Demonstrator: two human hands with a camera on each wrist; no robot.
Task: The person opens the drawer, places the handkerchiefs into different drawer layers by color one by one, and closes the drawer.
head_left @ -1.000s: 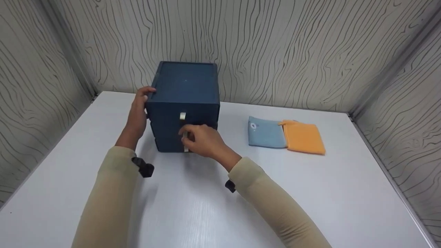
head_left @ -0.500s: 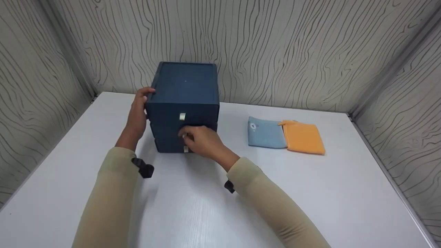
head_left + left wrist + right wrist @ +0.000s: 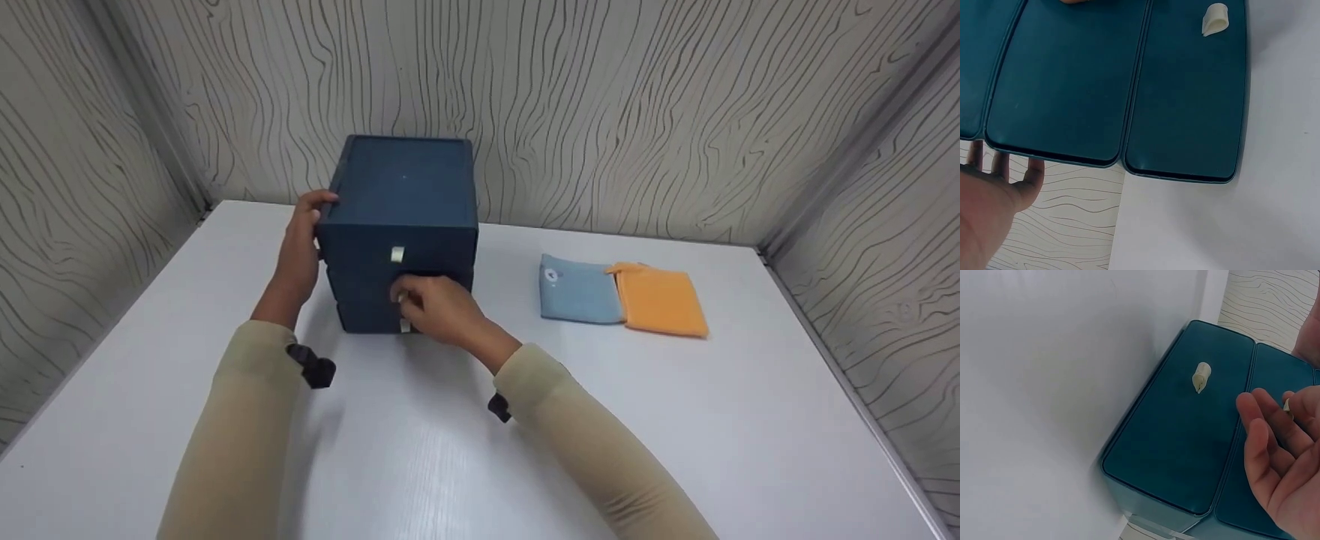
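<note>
A dark blue cabinet [image 3: 405, 184] with three stacked drawers stands on the white table. Each drawer front carries a cream pull tab; the top tab [image 3: 397, 254] and bottom tab [image 3: 405, 326] hang free. My right hand [image 3: 444, 309] pinches the middle tab [image 3: 1287, 406] between thumb and finger, its other fingers loosely bent in the right wrist view. Against the cabinet's left side lies my left hand [image 3: 298, 247], a fingertip over the top edge. In the left wrist view its fingers [image 3: 1000, 164] reach straight along the side, partly hidden. All drawer fronts look closed.
To the right of the cabinet lie a light blue cloth pouch [image 3: 581, 291] with a small white print and an orange cloth [image 3: 664, 301] touching it. A wood-grain patterned wall [image 3: 637, 112] rises close behind, and similar walls flank the white table [image 3: 420, 465].
My right hand has lowered very slightly at the middle tab and keeps its pinch. The left hand and both cloth items stay where they were.
</note>
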